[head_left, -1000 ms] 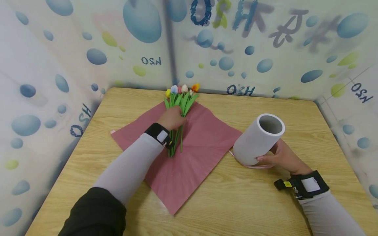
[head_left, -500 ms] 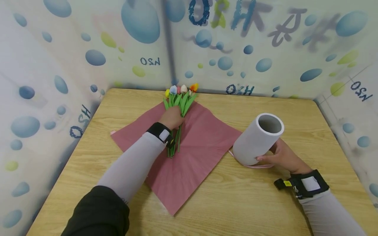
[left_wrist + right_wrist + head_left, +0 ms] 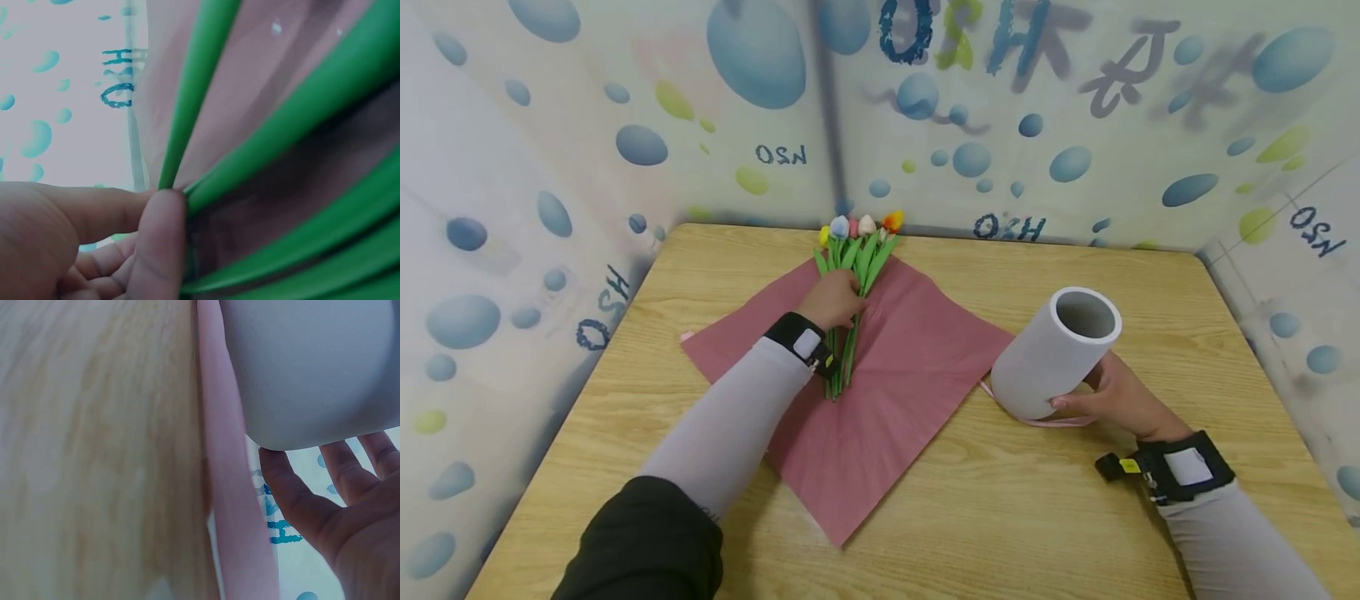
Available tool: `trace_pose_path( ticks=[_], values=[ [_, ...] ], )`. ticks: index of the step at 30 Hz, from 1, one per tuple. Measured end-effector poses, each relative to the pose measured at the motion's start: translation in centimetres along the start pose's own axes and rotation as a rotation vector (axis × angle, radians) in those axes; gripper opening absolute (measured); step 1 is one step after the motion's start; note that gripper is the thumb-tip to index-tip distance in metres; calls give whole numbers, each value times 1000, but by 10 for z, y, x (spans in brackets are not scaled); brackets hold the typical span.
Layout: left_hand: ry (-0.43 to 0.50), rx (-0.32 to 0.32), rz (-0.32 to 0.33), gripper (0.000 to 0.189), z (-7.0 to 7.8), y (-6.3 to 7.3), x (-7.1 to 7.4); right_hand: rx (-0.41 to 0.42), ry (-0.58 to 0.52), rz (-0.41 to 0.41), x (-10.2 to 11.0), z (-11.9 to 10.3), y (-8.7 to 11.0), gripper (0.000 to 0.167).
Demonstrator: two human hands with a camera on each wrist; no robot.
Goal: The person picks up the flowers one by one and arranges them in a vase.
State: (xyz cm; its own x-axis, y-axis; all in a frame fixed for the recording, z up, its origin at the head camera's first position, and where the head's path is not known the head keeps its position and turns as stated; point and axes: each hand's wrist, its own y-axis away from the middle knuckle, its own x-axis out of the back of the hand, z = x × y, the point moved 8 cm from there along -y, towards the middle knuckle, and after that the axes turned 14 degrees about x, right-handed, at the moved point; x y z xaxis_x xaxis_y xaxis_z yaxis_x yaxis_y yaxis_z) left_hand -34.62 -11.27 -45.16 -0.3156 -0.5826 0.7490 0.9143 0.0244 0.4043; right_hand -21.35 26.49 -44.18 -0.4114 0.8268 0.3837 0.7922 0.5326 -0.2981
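Note:
My left hand (image 3: 832, 300) pinches the green stems of several artificial tulips (image 3: 867, 260), whose yellow, blue, pink, white and orange blooms point to the far edge of the table. In the left wrist view, thumb and finger meet at two of the stems (image 3: 199, 94), while other green stems pass below. Under the flowers lies a sheet of dusky pink wrapping paper (image 3: 917, 358). To the right, my right hand (image 3: 1131, 406) holds the lower part of a white cylindrical vase (image 3: 1041, 367). Fingertips touch the vase's lower edge in the right wrist view; the far fingers are partly hidden.
A pale pink ribbon (image 3: 1056, 423) lies on the wooden table (image 3: 1000, 517) around the vase's foot and runs towards the paper's right corner. Patterned white walls (image 3: 970, 125) stand close behind the table and at both sides.
A stem that stuck out to the right has swung left, closer to the other stems. My left hand has shifted slightly left. The right hand and vase stay put.

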Motion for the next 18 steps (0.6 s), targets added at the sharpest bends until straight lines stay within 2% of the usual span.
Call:
trace_pose_path(
  ticks=[7,11,18],
  values=[
    [69,-24,-15,14,-2,7,7,2,7,2,0,0,0,91],
    [120,-31,-20,30,-3,6,10,-3,11,6,0,1,0,91],
    [202,-43,-48,35,2,14,14,-3,9,4,0,1,0,91]
  ],
)
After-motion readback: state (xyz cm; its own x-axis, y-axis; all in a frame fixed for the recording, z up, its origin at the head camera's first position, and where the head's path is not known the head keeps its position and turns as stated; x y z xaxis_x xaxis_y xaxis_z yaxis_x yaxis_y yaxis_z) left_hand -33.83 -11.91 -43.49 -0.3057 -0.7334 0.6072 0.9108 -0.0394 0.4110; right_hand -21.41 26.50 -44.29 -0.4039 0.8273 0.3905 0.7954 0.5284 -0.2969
